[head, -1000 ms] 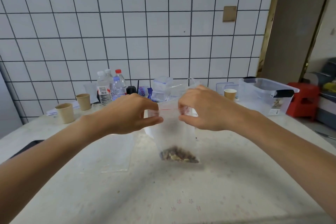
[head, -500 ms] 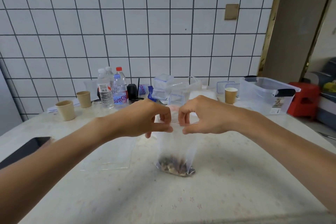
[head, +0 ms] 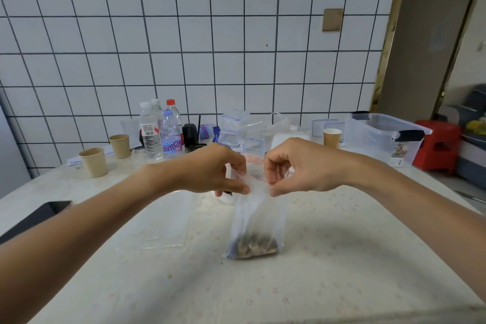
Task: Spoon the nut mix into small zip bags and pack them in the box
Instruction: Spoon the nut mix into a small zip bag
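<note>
Zip bag (head: 256,218) top between left hand (head: 210,171), right hand (head: 297,166)

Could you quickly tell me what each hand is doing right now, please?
Left hand: pinches the top edge of the zip bag.
Right hand: pinches the same bag's top edge at the red zip line.
</note>
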Motion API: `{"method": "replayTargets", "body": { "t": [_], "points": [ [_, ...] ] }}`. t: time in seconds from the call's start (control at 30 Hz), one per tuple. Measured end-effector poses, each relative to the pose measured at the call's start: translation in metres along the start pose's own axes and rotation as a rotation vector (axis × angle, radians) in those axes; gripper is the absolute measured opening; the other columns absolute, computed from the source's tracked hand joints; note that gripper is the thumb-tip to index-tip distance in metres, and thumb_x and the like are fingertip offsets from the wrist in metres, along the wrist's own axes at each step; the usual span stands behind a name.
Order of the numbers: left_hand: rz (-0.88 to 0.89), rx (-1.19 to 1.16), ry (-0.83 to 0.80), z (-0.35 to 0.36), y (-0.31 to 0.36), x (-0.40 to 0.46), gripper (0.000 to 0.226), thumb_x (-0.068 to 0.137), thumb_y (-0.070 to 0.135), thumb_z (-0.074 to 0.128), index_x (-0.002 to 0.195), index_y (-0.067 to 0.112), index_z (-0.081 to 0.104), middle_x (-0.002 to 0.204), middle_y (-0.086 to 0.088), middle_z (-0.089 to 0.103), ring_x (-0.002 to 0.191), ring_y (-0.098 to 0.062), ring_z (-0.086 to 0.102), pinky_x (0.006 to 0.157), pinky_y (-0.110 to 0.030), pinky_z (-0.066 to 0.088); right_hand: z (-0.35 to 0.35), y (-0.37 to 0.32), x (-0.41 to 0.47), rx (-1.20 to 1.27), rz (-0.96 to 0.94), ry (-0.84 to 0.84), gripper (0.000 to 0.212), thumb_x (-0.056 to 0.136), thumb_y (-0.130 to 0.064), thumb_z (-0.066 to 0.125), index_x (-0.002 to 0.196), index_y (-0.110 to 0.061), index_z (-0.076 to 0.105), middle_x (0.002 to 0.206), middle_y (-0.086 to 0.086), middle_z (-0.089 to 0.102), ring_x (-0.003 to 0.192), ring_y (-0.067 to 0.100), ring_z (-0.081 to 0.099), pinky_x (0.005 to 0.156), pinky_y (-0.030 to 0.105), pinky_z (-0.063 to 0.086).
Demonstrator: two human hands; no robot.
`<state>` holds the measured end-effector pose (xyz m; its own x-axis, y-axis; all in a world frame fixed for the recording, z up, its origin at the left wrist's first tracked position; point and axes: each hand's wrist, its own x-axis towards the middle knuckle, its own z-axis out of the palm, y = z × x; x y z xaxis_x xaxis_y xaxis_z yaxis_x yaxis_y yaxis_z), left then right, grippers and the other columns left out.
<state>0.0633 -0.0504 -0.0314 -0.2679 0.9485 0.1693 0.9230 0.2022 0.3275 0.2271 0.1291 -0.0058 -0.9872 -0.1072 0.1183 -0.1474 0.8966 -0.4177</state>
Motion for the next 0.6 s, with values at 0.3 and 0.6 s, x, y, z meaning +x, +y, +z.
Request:
{"method": "replayTargets", "body": {
  "t": [0.3,0.6],
  "points": [
    [0.092,-0.05,0.024,-0.012,0.011,-0.004,0.021,0.08,0.044,0.086,0.083,0.03,0.071,0.078,0.005,0.062,0.071,-0.011,0.06,0.063,-0.023,0.052,0.001,-0.001,-0.001,-0.186,0.047,0.083,0.026,0.092,-0.047,0.072,0.084,-0.023,0.067,0.082,-0.006,0.067,0.083,0.02,0.065,0.08,0.042,0.056],
    [0.01,0.071,0.044,-0.02,-0.005,-0.022,0.032,0.083,0.059,0.068,0.088,0.028,0.07,0.092,0.014,0.065,0.086,-0.002,0.065,0.075,-0.023,0.057,-0.003,0.008,-0.006,-0.276,0.08,0.028,0.021,0.089,-0.032,0.077,0.109,-0.028,0.073,0.099,-0.015,0.069,0.096,0.003,0.064,0.087,0.026,0.054]
  ]
}}
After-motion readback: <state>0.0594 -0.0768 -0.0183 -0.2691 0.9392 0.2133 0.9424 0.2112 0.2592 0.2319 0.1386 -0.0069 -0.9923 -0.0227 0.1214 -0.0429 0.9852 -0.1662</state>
